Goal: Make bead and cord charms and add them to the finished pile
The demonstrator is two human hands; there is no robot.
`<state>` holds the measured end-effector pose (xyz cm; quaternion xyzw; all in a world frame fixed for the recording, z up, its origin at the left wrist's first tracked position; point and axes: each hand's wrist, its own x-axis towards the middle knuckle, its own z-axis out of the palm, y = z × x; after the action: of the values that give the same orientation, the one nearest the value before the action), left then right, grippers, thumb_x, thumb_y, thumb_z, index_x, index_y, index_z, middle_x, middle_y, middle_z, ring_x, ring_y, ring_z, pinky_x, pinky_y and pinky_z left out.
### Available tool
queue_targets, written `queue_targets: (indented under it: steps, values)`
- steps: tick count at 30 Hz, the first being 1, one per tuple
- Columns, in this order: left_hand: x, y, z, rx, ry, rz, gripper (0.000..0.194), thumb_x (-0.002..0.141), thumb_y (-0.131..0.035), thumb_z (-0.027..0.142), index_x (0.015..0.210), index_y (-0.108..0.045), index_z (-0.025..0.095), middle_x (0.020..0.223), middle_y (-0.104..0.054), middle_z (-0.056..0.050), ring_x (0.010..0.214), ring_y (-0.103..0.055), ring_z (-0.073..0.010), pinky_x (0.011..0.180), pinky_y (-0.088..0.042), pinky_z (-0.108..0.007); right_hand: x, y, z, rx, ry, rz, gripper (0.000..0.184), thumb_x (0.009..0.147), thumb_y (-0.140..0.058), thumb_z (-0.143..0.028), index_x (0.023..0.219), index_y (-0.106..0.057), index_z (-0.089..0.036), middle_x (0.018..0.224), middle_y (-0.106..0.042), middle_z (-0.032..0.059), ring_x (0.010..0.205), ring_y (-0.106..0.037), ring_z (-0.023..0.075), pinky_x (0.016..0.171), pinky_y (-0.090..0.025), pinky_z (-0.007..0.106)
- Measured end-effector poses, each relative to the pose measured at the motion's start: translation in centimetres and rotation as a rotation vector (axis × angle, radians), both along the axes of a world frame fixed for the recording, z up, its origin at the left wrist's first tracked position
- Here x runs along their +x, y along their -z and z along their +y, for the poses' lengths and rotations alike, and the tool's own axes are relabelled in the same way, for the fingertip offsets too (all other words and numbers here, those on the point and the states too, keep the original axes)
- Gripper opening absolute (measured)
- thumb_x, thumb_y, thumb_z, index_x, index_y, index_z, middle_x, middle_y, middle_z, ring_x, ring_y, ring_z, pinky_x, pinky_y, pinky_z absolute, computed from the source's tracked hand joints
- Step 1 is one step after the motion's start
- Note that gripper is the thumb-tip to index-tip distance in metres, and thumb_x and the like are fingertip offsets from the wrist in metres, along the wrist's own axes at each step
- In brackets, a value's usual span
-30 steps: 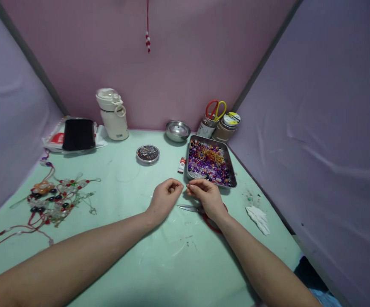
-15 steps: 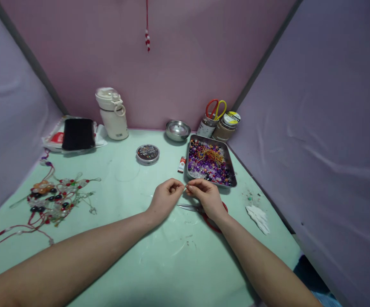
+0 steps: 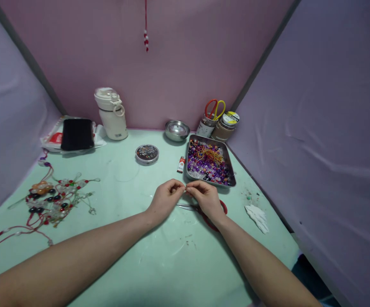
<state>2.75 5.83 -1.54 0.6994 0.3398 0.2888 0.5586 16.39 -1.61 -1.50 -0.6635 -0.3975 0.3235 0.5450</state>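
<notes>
My left hand (image 3: 166,199) and my right hand (image 3: 206,199) meet fingertip to fingertip above the middle of the table. Both are closed in a pinch, and whatever sits between the fingertips is too small to make out. Beneath my right hand lies a pair of red-handled scissors (image 3: 223,208), its blades pointing left and its handles partly covered by that hand. Just beyond the hands stands a metal tray (image 3: 235,184) filled with purple, clear, dark and orange beads (image 3: 204,168) and a tangle of golden cord (image 3: 213,157). A small red-and-white tube (image 3: 181,164) lies beside the tray.
Strung bead ornaments (image 3: 53,198) are heaped at left. Along the back are a black phone (image 3: 77,134) on a packet, a cream bottle (image 3: 112,117), a round case (image 3: 147,153), a steel bowl (image 3: 177,131) and two jars (image 3: 223,128). Crumpled white tissue (image 3: 257,218) lies right.
My right fingertips have shifted very slightly and stay close against the left ones. The whole view has drifted a little; the objects on the table keep their places.
</notes>
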Motion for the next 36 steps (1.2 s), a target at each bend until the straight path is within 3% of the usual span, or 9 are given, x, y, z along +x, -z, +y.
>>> queue_targets:
  steps: [14, 21, 26, 32, 36]
  values:
    - [-0.2, 0.0, 0.0, -0.101, 0.009, -0.093, 0.034, 0.088, -0.04, 0.043, 0.086, -0.062, 0.017, 0.074, -0.059, -0.002, 0.068, -0.053, -0.0137, 0.062, -0.041, -0.025, 0.1, -0.5, -0.4, 0.087, 0.005, -0.356, 0.014, 0.08, -0.06, -0.031, 0.071, -0.065, -0.021, 0.066, -0.063, -0.0007, 0.06, -0.054, 0.0141, 0.062, -0.042, 0.026]
    - [-0.1, -0.2, 0.0, -0.063, 0.024, -0.097, 0.027, 0.086, -0.046, 0.039, 0.086, -0.063, 0.017, 0.081, -0.063, -0.003, 0.079, -0.056, -0.0155, 0.075, -0.043, -0.027, -0.1, -0.9, -0.5, 0.076, -0.007, -0.397, 0.017, 0.082, -0.057, -0.031, 0.07, -0.062, -0.021, 0.069, -0.063, 0.0002, 0.063, -0.054, 0.0147, 0.064, -0.042, 0.026]
    - [-0.1, -0.2, 0.0, -0.031, 0.028, -0.066, 0.025, 0.08, -0.056, 0.038, 0.09, -0.064, 0.017, 0.083, -0.065, -0.002, 0.069, -0.053, -0.0134, 0.066, -0.042, -0.026, -0.1, -1.3, -0.6, 0.072, -0.019, -0.388, 0.019, 0.083, -0.056, -0.033, 0.07, -0.06, -0.02, 0.067, -0.061, 0.0, 0.061, -0.051, 0.0139, 0.062, -0.041, 0.025]
    - [-0.1, -0.2, 0.0, -0.034, 0.039, -0.06, 0.021, 0.078, -0.056, 0.036, 0.082, -0.066, 0.017, 0.078, -0.066, -0.003, 0.073, -0.055, -0.0156, 0.069, -0.044, -0.028, 0.0, -1.5, -0.6, 0.077, -0.044, -0.438, 0.019, 0.084, -0.055, -0.032, 0.072, -0.061, -0.02, 0.067, -0.06, -0.0002, 0.061, -0.052, 0.0137, 0.06, -0.04, 0.025]
    - [-0.1, -0.1, 0.0, -0.024, 0.027, -0.041, 0.022, 0.079, -0.055, 0.036, 0.079, -0.066, 0.017, 0.074, -0.063, -0.002, 0.069, -0.053, -0.0145, 0.065, -0.042, -0.026, 0.8, -2.8, -1.1, 0.031, -0.134, -0.536, 0.016, 0.086, -0.054, -0.031, 0.079, -0.064, -0.021, 0.076, -0.066, 0.0012, 0.069, -0.057, 0.0153, 0.067, -0.042, 0.027]
